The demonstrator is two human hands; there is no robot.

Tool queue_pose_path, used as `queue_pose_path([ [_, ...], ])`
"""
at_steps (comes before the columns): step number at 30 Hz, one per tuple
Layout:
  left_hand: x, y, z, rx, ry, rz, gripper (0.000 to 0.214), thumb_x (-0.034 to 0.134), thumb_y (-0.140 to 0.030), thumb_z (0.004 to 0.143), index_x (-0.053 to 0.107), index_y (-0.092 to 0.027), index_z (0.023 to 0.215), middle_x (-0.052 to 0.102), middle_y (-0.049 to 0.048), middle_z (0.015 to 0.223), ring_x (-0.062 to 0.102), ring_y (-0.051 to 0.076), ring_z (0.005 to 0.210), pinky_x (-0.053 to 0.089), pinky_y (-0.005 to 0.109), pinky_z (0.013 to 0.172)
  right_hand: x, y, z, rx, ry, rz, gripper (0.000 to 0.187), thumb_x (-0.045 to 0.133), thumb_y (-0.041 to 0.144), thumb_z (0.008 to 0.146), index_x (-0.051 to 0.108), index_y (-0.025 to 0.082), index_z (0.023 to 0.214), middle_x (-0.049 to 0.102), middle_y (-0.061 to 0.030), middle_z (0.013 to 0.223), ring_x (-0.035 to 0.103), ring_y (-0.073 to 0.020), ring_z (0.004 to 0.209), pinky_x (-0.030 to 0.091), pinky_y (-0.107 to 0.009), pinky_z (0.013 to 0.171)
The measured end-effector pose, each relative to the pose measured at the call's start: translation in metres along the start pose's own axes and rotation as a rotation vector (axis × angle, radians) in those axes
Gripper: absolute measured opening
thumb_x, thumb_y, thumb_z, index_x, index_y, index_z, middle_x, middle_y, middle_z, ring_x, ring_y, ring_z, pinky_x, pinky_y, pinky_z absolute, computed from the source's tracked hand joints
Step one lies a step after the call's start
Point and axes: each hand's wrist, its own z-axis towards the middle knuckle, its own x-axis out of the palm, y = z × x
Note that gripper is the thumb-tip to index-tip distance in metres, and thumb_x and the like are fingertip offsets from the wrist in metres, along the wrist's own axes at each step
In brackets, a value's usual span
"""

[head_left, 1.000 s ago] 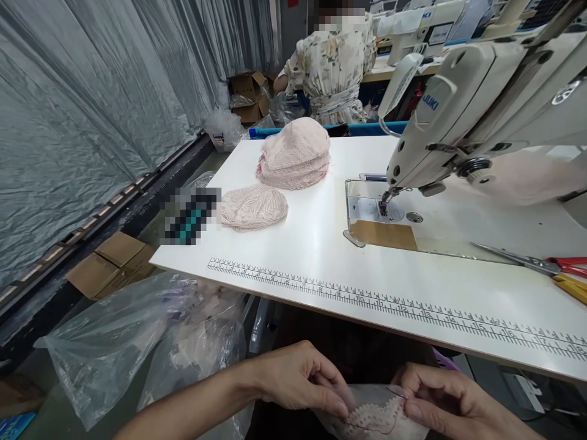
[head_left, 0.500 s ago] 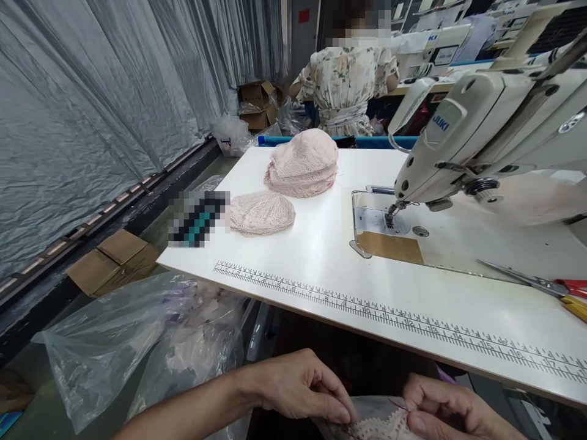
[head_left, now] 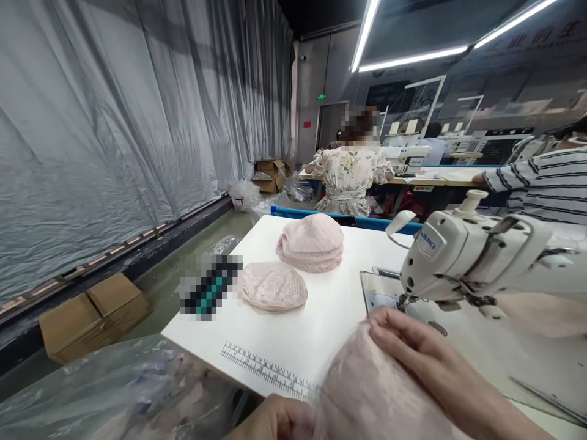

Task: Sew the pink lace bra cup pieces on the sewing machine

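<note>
Two hands, left (head_left: 287, 418) and right (head_left: 413, 345), pinch cloth (head_left: 367, 385) by the table's (head_left: 206, 330) edge, apart from a stack (head_left: 314, 244).

The head camera looks forward and slightly down over the sewing table (head_left: 334, 311). The right hand (head_left: 408, 343) is close to it.

Pale pink cloth (head_left: 367, 385) (white tabletop (head_left: 328, 311)).

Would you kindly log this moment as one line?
left hand: at pink fabric, grip unclear | right hand: pinching fabric's top | sewing machine: beyond right hand | taller pink pile: on white table
</note>
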Motion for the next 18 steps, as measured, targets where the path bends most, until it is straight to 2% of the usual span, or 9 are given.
queue_pose_path([
  [2,-0.005,-0.020,0.008,0.044,-0.079,-0.009,0.046,0.081,-0.050,0.059,0.070,-0.015,0.087,0.066,0.0034,0.076,0.059,0.015,0.067,0.046,0.022,0.063,-0.004,0.004,0.036,-0.052,-0.051,-0.011,0.041,0.059,0.059,0.080,0.055,0.019,0.073,0.047,0.0042,0.065,0.043,-0.0093,0.057,0.036,-0.020,0.050],
  [4,-0.016,-0.056,0.026,0.180,-0.181,-0.013,0.042,0.076,-0.043,0.069,0.068,-0.013,0.098,0.068,0.0081,0.087,0.063,0.018,0.076,0.049,0.027,0.070,-0.009,0.009,0.077,-0.078,-0.148,-0.012,0.036,0.058,0.053,0.084,0.056,0.018,0.077,0.047,0.0055,0.065,0.044,-0.0077,0.055,0.037,-0.020,0.049],
  [5,-0.025,-0.079,0.040,0.265,-0.208,0.052,0.042,0.072,-0.042,0.073,0.067,-0.011,0.099,0.068,0.0103,0.089,0.064,0.020,0.076,0.050,0.029,0.069,-0.012,0.013,0.099,-0.085,-0.222,-0.012,0.031,0.055,0.048,0.089,0.057,0.017,0.085,0.051,0.0047,0.070,0.048,-0.0080,0.057,0.041,-0.021,0.051],
  [7,-0.047,-0.125,0.077,0.403,-0.398,0.255,0.037,0.067,-0.038,0.077,0.066,-0.009,0.099,0.068,0.0125,0.093,0.064,0.022,0.081,0.051,0.030,0.070,-0.019,0.019,0.146,-0.074,-0.368,-0.018,0.030,0.051,0.042,0.093,0.056,0.016,0.107,0.060,-0.0016,0.094,0.059,-0.0123,0.072,0.050,-0.029,0.063],
  [10,-0.081,-0.176,0.140,0.456,-0.557,0.374,0.032,0.059,-0.028,0.084,0.060,-0.010,0.111,0.062,0.0138,0.112,0.059,0.025,0.100,0.048,0.033,0.083,-0.031,0.022,0.211,-0.028,-0.542,-0.080,0.032,0.056,0.037,0.091,0.054,0.017,0.116,0.057,-0.0057,0.114,0.060,-0.0193,0.094,0.051,-0.039,0.078],
  [11,-0.089,-0.184,0.160,0.466,-0.601,0.423,0.031,0.060,-0.028,0.085,0.059,-0.012,0.112,0.059,0.0135,0.117,0.056,0.026,0.106,0.046,0.035,0.087,-0.034,0.020,0.229,-0.012,-0.587,-0.111,0.033,0.056,0.036,0.091,0.054,0.017,0.117,0.056,-0.0060,0.116,0.059,-0.0202,0.096,0.051,-0.040,0.080],
  [13,-0.102,-0.185,0.193,0.481,-0.644,0.529,0.030,0.062,-0.028,0.085,0.059,-0.015,0.112,0.054,0.0107,0.124,0.050,0.028,0.115,0.041,0.040,0.095,-0.039,0.012,0.254,0.038,-0.661,-0.180,0.032,0.056,0.035,0.091,0.054,0.018,0.117,0.056,-0.0065,0.118,0.059,-0.0203,0.098,0.050,-0.041,0.082],
  [15,-0.108,-0.172,0.216,0.484,-0.649,0.620,0.031,0.058,-0.032,0.088,0.057,-0.015,0.114,0.051,0.0082,0.126,0.048,0.029,0.116,0.039,0.048,0.097,-0.041,-0.002,0.267,0.103,-0.702,-0.247,0.029,0.055,0.035,0.092,0.055,0.019,0.116,0.056,-0.0065,0.119,0.058,-0.0194,0.098,0.050,-0.040,0.083],
  [18,-0.112,-0.149,0.234,0.483,-0.657,0.698,0.030,0.058,-0.032,0.088,0.057,-0.017,0.114,0.053,0.0095,0.121,0.050,0.026,0.112,0.037,0.049,0.098,-0.041,-0.023,0.272,0.172,-0.722,-0.323,0.027,0.054,0.034,0.092,0.056,0.021,0.115,0.056,-0.0063,0.119,0.058,-0.0185,0.098,0.050,-0.039,0.083],
])
